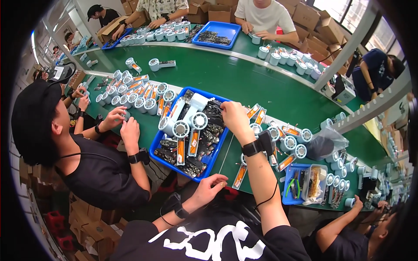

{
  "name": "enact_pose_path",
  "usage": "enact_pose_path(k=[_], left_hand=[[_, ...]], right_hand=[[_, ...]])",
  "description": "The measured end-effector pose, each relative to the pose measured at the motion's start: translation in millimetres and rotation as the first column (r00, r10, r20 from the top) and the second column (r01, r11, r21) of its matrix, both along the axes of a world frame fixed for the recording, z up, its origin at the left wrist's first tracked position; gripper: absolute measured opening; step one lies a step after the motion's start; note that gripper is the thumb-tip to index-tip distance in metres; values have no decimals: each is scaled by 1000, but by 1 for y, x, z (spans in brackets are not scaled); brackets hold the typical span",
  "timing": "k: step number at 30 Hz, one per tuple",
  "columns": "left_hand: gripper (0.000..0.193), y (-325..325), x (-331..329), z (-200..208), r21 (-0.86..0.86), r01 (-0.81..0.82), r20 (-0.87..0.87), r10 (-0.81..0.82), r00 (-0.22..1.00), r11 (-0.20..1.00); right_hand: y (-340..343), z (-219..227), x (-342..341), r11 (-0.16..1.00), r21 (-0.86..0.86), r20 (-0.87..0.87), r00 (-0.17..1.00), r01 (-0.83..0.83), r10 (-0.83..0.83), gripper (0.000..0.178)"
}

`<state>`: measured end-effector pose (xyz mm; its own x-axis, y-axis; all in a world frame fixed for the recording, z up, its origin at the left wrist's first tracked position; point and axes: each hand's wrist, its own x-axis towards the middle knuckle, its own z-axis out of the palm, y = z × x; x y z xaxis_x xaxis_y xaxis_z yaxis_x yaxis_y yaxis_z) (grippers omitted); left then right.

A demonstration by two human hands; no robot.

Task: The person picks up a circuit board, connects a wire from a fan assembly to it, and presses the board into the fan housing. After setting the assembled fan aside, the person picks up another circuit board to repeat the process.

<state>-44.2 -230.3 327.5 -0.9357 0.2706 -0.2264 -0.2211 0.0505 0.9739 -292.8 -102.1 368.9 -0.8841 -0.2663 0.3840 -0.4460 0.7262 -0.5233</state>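
Note:
My right hand (236,117) reaches over the right rim of a blue tray (208,173), fingers bent down at the dark circuit boards (213,112) inside. Whatever its fingertips pinch is hidden. Below the tray's near right corner, my left hand (209,190) hovers with its fingers loosely extended, thumb a little apart and nothing visible in them. On top of the boards lie several light-blue fan units, one fan head (180,129) with an open handle showing an orange strip (180,150). Another handle (177,108) is plain and closed.
More fan units (288,142) crowd the green bench right of my arm. A small blue tray (288,198) there holds green-handled pliers (292,187) and a clear box (314,182). A co-worker (96,152) sits close at left, handling a small part. Other people work across the bench.

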Motion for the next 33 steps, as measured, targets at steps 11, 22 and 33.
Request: enact_pose_path(k=[11, 22, 33], left_hand=[[43, 13, 1, 6, 260, -209, 45, 204, 978, 943], [47, 22, 16, -27, 571, -221, 278, 68, 958, 790], [41, 29, 3, -32, 500, -297, 335, 135, 932, 813]], right_hand=[[42, 12, 175, 358, -859, 491, 790, 367, 367, 17], [61, -32, 288, 216, -759, 630, 608, 615, 484, 16], [100, -68, 236, 959, -282, 132, 991, 29, 9, 25]])
